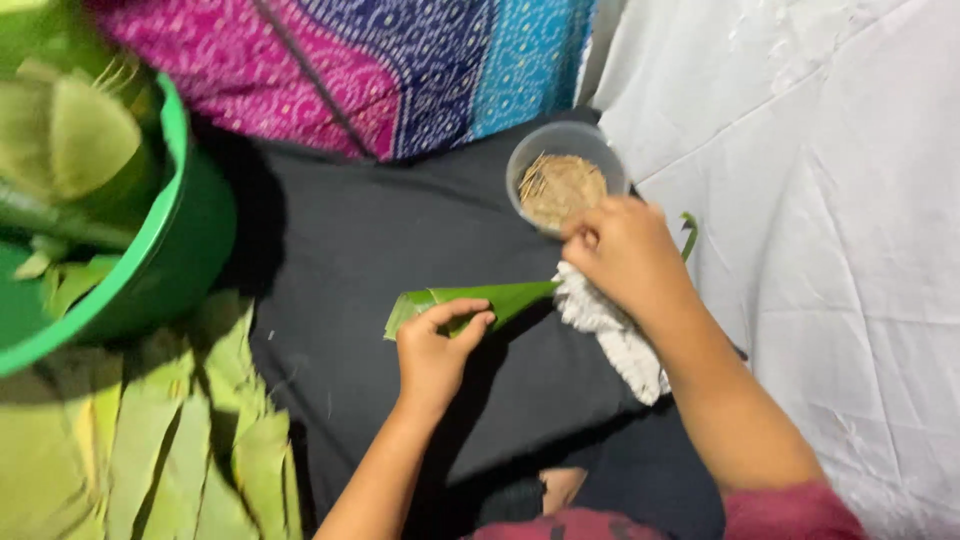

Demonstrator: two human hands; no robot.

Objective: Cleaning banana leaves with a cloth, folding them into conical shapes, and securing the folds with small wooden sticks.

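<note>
A green leaf rolled into a cone (470,298) lies across a black cloth (350,250). My left hand (437,350) pinches the cone near its wide open end. At the cone's narrow tip, my right hand (625,255) is closed around a white cloth (615,335) that hangs down under the wrist. Just behind my right hand stands a clear plastic cup (565,180) with thin brown sticks in it.
A green plastic basin (165,250) holding folded leaves sits at the left. Flat leaf strips (150,440) lie piled at the lower left. A pink and blue patterned fabric (400,60) is at the top, a white sheet (830,200) at the right.
</note>
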